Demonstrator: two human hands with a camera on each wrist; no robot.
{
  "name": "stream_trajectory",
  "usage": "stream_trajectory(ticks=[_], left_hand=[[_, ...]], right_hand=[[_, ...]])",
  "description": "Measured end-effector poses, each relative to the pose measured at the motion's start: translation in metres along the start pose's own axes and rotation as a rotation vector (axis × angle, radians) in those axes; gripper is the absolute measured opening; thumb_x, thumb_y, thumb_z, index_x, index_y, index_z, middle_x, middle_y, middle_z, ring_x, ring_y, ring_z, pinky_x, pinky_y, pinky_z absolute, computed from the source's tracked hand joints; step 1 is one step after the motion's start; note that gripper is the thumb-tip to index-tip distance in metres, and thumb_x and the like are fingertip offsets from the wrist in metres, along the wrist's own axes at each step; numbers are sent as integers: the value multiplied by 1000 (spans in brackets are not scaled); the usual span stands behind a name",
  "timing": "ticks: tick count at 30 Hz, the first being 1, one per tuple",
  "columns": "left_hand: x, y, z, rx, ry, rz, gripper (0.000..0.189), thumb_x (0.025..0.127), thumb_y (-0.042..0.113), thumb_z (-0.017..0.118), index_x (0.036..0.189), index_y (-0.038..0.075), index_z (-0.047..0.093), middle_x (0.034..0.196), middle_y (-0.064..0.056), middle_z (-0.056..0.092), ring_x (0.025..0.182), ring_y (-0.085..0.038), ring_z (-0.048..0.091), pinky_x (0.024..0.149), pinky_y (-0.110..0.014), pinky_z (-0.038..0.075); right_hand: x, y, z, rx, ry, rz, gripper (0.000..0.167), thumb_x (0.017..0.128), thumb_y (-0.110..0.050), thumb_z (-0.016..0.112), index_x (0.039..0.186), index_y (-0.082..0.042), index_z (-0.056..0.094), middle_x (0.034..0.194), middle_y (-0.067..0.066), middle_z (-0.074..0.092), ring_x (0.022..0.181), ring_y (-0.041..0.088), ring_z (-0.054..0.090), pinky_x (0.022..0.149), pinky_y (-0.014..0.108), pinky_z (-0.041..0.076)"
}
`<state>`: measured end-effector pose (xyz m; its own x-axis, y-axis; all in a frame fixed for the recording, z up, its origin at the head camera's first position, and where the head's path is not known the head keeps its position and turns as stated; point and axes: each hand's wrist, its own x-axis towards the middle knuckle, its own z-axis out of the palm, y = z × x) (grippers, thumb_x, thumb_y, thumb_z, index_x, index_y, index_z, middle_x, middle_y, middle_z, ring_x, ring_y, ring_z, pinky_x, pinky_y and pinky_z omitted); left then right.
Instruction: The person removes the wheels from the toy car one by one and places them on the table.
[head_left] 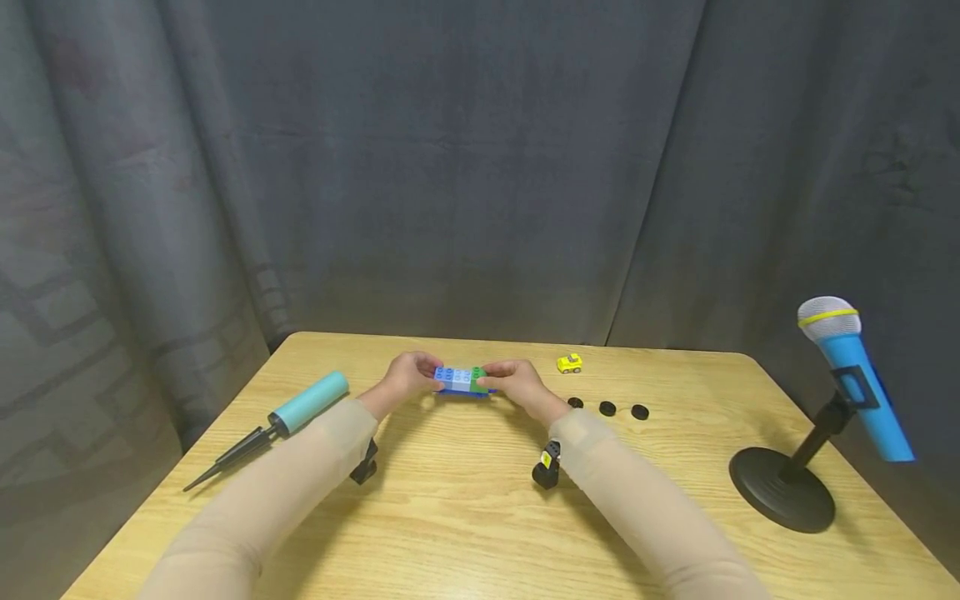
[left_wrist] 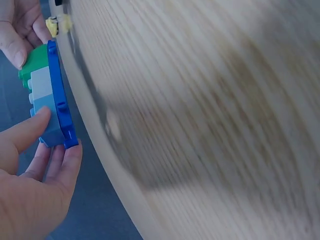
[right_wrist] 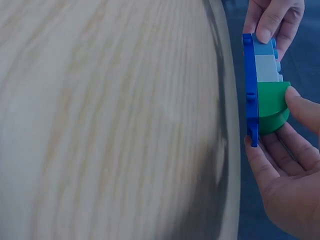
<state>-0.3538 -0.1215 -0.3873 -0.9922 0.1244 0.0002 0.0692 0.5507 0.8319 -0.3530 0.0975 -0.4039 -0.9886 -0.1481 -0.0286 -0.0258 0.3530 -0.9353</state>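
Both hands hold a toy building-brick assembly (head_left: 462,380) between them, near the table's far edge. My left hand (head_left: 408,374) pinches its light-blue end, with the thumb on the light-blue brick (left_wrist: 44,129) and fingertips at the blue base (left_wrist: 60,100). At the other end, my right hand (head_left: 521,386) grips the rounded green brick (right_wrist: 273,100), thumb on the studded side and fingers under the curve. A pale brick (right_wrist: 267,68) sits between the green and light-blue ones. All are stacked on the flat blue base, which appears raised off the tabletop.
To the right lie several small black discs (head_left: 607,408), with a yellow toy car (head_left: 569,363) behind them. A blue toy microphone (head_left: 862,383) on a black stand is at far right. A turquoise cylinder (head_left: 311,402) with a black tapered tip lies left on the wooden table (head_left: 450,517).
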Motion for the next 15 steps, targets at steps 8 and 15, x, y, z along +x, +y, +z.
stream_trajectory(ticks=[8,15], left_hand=[[4,-7,2,42,-9,-34,34,78,-1,77,111,0,65,111,-17,66,106,-29,60,93,-39,51],[7,-12,4,69,-4,-34,33,77,-2,78,108,-2,66,106,-17,67,99,-27,62,87,-35,52]], right_hand=[[4,8,9,-9,-1,24,34,86,-19,75,116,-6,69,124,11,66,118,28,58,99,41,48],[4,10,11,-4,-4,46,35,86,-20,75,117,-6,69,124,11,66,118,28,58,100,42,46]])
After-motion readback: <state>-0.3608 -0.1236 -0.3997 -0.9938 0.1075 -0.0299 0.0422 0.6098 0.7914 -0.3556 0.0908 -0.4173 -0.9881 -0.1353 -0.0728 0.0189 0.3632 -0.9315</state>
